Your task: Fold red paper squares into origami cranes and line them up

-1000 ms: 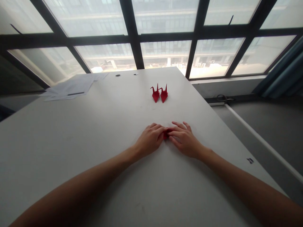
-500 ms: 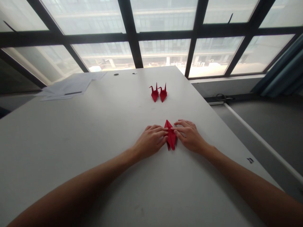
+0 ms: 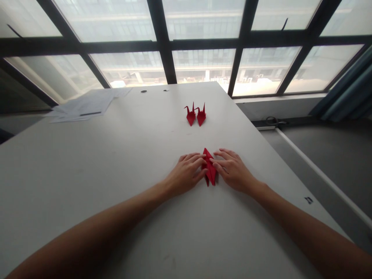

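Note:
A red folded paper (image 3: pixel 209 170), a long diamond with two points toward me, lies on the white table between my hands. My left hand (image 3: pixel 188 169) holds its left side, the fingertips and thumb resting over that edge and partly covering it. From the right, my right hand (image 3: pixel 231 167) touches the paper's middle with a fingertip. Its thumb is at the right edge, and its fingers are stretched out and spread. Farther back, two red paper cranes, a left one (image 3: pixel 190 118) and a right one (image 3: pixel 200 118), stand side by side.
The white table (image 3: pixel 130 155) reaches back to the large windows. White paper sheets (image 3: pixel 83 104) lie at the far left with a dark pen (image 3: pixel 90 113) on them. A small black piece (image 3: pixel 308 200) sits near the right edge. A blue curtain (image 3: pixel 345 89) hangs at right.
The left fingers have spread slightly over the paper, and its lower part looks shifted a little. The whole view has moved slightly; both hands remain at the paper.

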### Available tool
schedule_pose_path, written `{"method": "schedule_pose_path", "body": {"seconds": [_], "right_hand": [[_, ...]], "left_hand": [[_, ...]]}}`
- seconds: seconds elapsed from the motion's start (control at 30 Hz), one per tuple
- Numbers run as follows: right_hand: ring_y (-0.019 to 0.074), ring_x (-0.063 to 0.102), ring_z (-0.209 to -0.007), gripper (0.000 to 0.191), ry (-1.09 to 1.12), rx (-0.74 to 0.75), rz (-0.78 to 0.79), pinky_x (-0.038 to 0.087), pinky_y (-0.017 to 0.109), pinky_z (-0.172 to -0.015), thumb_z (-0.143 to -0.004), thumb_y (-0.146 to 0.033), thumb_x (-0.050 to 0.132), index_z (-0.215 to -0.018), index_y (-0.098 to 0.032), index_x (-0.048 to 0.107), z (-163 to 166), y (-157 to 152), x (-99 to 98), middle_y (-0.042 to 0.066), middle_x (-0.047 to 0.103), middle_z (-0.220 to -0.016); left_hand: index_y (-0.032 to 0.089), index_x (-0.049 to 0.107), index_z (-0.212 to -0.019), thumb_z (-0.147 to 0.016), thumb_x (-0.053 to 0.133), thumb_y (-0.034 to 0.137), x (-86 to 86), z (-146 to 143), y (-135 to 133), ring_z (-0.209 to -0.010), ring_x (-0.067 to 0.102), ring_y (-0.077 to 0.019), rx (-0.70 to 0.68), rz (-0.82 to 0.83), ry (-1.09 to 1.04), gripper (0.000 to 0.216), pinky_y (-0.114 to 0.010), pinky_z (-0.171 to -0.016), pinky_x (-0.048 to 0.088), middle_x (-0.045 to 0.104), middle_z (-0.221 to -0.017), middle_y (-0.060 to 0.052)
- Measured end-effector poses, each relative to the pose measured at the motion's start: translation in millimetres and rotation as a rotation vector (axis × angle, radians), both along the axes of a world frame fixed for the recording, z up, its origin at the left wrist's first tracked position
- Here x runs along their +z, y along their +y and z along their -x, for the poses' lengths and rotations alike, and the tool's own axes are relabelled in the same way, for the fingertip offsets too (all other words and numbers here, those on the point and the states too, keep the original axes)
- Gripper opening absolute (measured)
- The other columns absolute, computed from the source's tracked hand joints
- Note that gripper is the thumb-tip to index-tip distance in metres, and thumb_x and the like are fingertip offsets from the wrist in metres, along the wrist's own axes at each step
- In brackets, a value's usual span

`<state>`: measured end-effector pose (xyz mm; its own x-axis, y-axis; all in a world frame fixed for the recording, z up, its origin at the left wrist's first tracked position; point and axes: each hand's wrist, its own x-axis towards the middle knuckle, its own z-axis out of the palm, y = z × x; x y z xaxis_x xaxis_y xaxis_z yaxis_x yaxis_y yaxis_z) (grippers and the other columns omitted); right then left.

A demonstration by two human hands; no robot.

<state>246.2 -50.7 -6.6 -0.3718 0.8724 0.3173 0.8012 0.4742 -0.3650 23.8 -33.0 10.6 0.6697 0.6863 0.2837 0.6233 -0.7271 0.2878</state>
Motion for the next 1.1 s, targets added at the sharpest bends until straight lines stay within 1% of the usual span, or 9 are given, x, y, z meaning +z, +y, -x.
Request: {"method": "schedule_pose_path", "body": {"seconds": [0.1,0.23,0.3,0.43,0.5,0.77,0.9,1.03,1.1], "right_hand": [[0.0274,0.044,-0.135,0.036,0.012,0.008,0.012,0.033,0.05,-0.113,-0.101,-0.036,0.042,-0.124,-0.027,0.069,-1.4,0.9,0.3,0.007,0.062,-0.135],[0.0264,0.049,-0.13,0.034,0.047,0.013,0.026,0.035,0.048,-0.112,-0.099,-0.03,0.045,-0.122,-0.027,0.07,-2.1,1.6,1.0,0.008,0.064,-0.132],[0.0265,0.049,-0.129,0.034,0.061,0.009,0.029,0.035,0.048,-0.111,-0.096,-0.026,0.049,-0.121,-0.026,0.071,-2.6,2.0,0.3,0.007,0.063,-0.132],[0.0245,0.05,-0.128,0.05,0.083,0.012,0.031,0.036,0.046,-0.111,-0.082,-0.005,0.049,-0.121,-0.027,0.07,-4.0,4.3,-3.2,0.006,0.062,-0.133],[0.0237,0.05,-0.127,0.057,0.089,0.007,0.031,0.037,0.046,-0.11,-0.077,0.001,0.045,-0.12,-0.028,0.071,-4.3,5.6,-4.5,0.005,0.063,-0.131],[0.0244,0.052,-0.125,0.05,0.102,0.015,0.016,0.038,0.046,-0.108,-0.081,-0.003,0.048,-0.118,-0.028,0.072,-4.8,7.2,-6.3,0.006,0.064,-0.13],[0.0246,0.052,-0.124,0.05,0.106,0.009,0.02,0.038,0.046,-0.108,-0.08,-0.003,0.048,-0.116,-0.028,0.073,-4.9,7.4,-7.5,0.005,0.064,-0.129],[0.0249,0.052,-0.124,0.051,0.107,0.0,0.016,0.038,0.046,-0.108,-0.08,-0.001,0.048,-0.116,-0.027,0.073,-3.1,7.3,-7.3,0.006,0.064,-0.129],[0.0248,0.053,-0.123,0.047,0.113,-0.006,0.014,0.039,0.046,-0.107,-0.084,-0.004,0.047,-0.115,-0.028,0.073,-1.6,7.1,-6.5,0.006,0.065,-0.128]], "left_hand": [[0.025,0.061,-0.12,-0.098,0.051,0.03,-1.7,-0.2,3.1,-0.129,0.051,-0.0222,0.006,0.019,-0.04,0.025,-0.042,-0.11,0.037,0.063,-0.132,-0.005],[0.025,0.062,-0.123,-0.094,0.044,0.01,-5.4,0.7,6.8,-0.125,0.054,-0.0196,0.003,0.004,-0.131,0.037,-0.039,-0.107,0.04,0.065,-0.129,-0.004],[0.025,0.065,-0.119,-0.091,0.045,0.006,-7.3,1.7,7.7,-0.121,0.056,-0.0199,-0.008,0.006,-0.127,0.04,-0.039,-0.106,0.042,0.066,-0.125,-0.004],[0.028,0.069,-0.117,-0.086,0.05,0.004,-9.5,3.1,8.1,-0.12,0.057,-0.0213,-0.021,0.008,-0.092,0.044,-0.042,-0.106,0.042,0.068,-0.123,-0.002],[0.029,0.07,-0.117,-0.084,0.05,0.002,-9.9,3.2,8.4,-0.121,0.056,-0.0217,-0.021,0.002,-0.091,0.046,-0.042,-0.107,0.041,0.068,-0.123,-0.001],[0.028,0.07,-0.116,-0.089,0.059,0.016,-8.5,2.5,8.3,-0.117,0.059,-0.0226,-0.015,0.005,-0.12,0.031,-0.042,-0.103,0.044,0.07,-0.12,-0.003],[0.027,0.069,-0.119,-0.086,0.06,0.014,-7.9,2.8,7.8,-0.116,0.06,-0.0233,-0.004,0.013,-0.125,0.036,-0.041,-0.104,0.044,0.07,-0.12,-0.004],[0.029,0.064,-0.127,-0.084,0.051,0.003,-7.4,3.1,6.4,-0.119,0.058,-0.0217,-0.01,0.014,-0.114,0.052,-0.042,-0.107,0.043,0.068,-0.124,-0.002],[0.03,0.063,-0.129,-0.083,0.049,0.002,-7.1,3.3,5.6,-0.122,0.056,-0.0223,-0.025,0.008,-0.086,0.056,-0.043,-0.108,0.042,0.067,-0.126,-0.003]]}}
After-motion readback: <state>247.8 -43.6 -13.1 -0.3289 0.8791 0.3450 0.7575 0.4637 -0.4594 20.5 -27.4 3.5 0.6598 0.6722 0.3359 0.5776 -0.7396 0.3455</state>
